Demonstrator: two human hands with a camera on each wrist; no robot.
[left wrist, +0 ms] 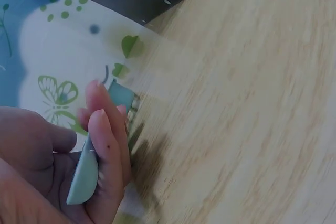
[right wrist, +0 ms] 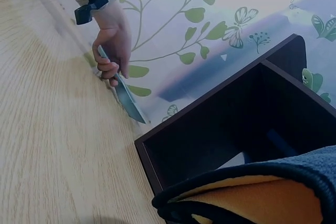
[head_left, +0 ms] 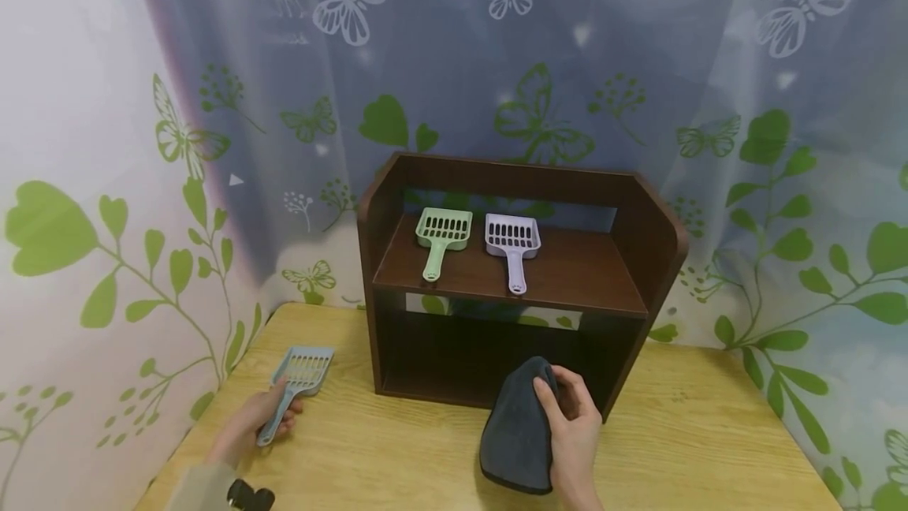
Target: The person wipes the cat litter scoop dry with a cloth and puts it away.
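At the left of the head view my left hand [head_left: 261, 412] grips the handle of a blue slotted litter scoop [head_left: 287, 398]. The scoop's handle end [left wrist: 85, 179] shows between thumb and fingers in the left wrist view, and its head [right wrist: 129, 106] points toward the shelf in the right wrist view. My right hand [head_left: 574, 436] pinches a folded dark grey cloth [head_left: 516, 436] by its upper part, in front of the shelf's lower compartment. In the right wrist view the cloth [right wrist: 262, 174] has a black edge and an orange inner side; the right fingers are hidden there.
A dark brown two-tier shelf [head_left: 582, 300] stands on the wooden table [head_left: 397, 460]. On its upper board lie a green litter scoop [head_left: 435, 259] and a purple one [head_left: 515, 268], handles toward the front. A patterned curtain [head_left: 454, 46] hangs behind and around the table.
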